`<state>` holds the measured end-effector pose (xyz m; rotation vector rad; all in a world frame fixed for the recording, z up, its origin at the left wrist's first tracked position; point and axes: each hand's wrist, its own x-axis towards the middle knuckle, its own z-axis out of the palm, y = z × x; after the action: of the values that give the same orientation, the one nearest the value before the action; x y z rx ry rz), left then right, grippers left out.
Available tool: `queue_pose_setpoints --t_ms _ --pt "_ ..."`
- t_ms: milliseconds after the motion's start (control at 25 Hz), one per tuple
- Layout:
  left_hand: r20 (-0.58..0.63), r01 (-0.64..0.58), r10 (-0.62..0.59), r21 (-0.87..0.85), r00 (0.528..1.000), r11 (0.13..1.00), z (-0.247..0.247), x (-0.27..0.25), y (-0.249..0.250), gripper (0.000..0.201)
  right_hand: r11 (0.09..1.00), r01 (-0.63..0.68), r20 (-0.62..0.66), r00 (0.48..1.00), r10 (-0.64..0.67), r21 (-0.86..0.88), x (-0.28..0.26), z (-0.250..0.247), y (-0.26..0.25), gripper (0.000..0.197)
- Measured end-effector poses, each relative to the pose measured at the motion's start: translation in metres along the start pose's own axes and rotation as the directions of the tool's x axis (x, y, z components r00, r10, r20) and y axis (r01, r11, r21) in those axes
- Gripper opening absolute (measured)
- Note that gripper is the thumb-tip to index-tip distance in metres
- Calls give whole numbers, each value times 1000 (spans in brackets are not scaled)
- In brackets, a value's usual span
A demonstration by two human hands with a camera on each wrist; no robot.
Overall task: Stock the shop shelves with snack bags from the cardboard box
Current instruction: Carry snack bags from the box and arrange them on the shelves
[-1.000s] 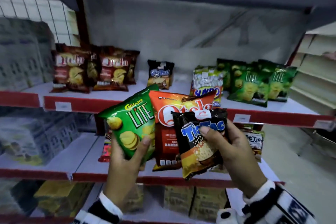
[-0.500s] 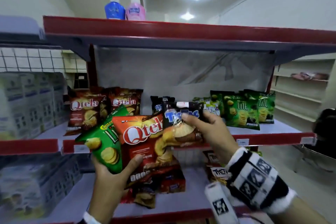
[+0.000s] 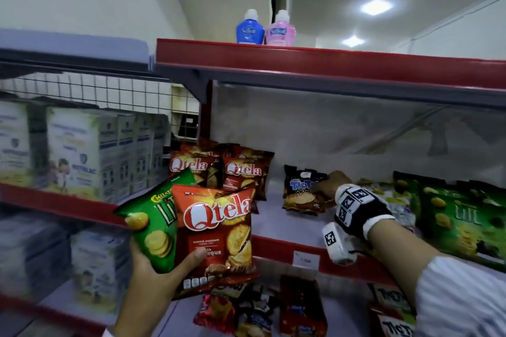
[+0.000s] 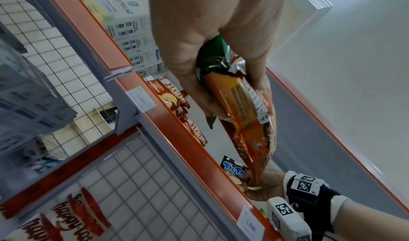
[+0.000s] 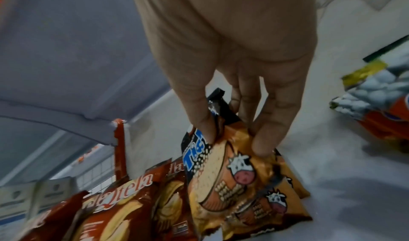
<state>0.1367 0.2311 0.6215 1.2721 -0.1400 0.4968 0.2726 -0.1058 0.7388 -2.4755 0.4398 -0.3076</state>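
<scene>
My left hand (image 3: 161, 273) grips two bags in front of the shelf: a green Lite chips bag (image 3: 153, 224) and a red Qtela bag (image 3: 219, 230). The left wrist view shows its fingers (image 4: 256, 70) curled round their lower ends. My right hand (image 3: 332, 185) reaches onto the middle shelf (image 3: 276, 220) and pinches a black Tic Tac bag (image 3: 302, 194) standing there; in the right wrist view thumb and fingers (image 5: 263, 140) clamp the Tic Tac bag (image 5: 234, 180) near its top. Another Tic Tac bag seems to stand right behind it.
Qtela bags (image 3: 241, 169) stand at the shelf's left, green Lite bags (image 3: 460, 216) and a popcorn bag (image 5: 376, 91) at its right. Two bottles (image 3: 265, 29) stand on the top shelf. Boxed cartons (image 3: 90, 150) fill the left rack. More snacks (image 3: 262, 312) lie on the lower shelf.
My right hand has carried the Tic Tac bag away from the other two and set it on the middle shelf. My view has tilted upward. The left hand keeps its two bags.
</scene>
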Motion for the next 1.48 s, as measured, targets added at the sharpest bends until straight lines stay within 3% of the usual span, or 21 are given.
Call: queue_pose_setpoints --t_ms 120,200,280,360,440,520,560,640,680,760,800,840,1000,1120,1240,1480 --pt "-68 3 -1 30 998 1000 2 -1 -3 92 999 -28 80 996 26 22 27 8 7 26" --pt "-84 14 -9 57 996 998 4 -5 -5 91 999 -39 132 991 34 30 34 10 12 44" --pt "-90 18 -10 82 996 996 10 -11 -5 90 997 11 158 987 1 -72 35 8 19 50" --pt "-90 16 -8 91 996 996 18 -17 -3 90 949 102 171 984 -52 -298 24 -3 17 47" --pt "-101 0 8 81 995 997 23 -21 -4 92 911 160 126 985 -121 -381 11 -18 4 54" --pt "-109 -32 40 81 993 996 26 -23 -3 93 948 176 76 984 -161 -266 -10 -38 -16 78" --pt "-113 -49 57 76 992 996 28 -23 -3 92 976 206 86 976 -199 -77 -22 -44 -25 91" --pt "-124 -80 86 49 989 996 33 -19 -1 89 903 338 245 882 -402 266 -53 -51 -44 107" --pt "-120 -87 91 35 989 996 35 -15 0 88 854 370 362 789 -496 365 -71 -49 -49 111" --pt "-81 -93 94 6 992 996 37 -5 0 91 796 439 527 597 -605 417 -102 -40 -62 113" --pt "-60 -91 90 -5 994 996 36 0 -1 93 779 476 564 540 -626 409 -112 -33 -67 112" --pt "-38 -86 85 -21 996 996 34 5 -1 94 767 508 568 523 -636 391 -118 -25 -73 109" --pt "-1 -33 33 -81 999 996 10 30 1 96 784 486 473 625 -621 386 -119 1 -97 84" --pt "-34 -11 6 -127 999 992 -31 61 -1 54 823 408 341 766 -544 395 -97 13 -113 70" --pt "-14 -6 4 -110 1000 994 -68 90 -3 48 885 302 189 904 -384 353 -68 29 -115 70" --pt "70 63 -57 -90 996 994 -115 119 -2 47 965 151 163 969 -188 212 -34 75 -116 80"
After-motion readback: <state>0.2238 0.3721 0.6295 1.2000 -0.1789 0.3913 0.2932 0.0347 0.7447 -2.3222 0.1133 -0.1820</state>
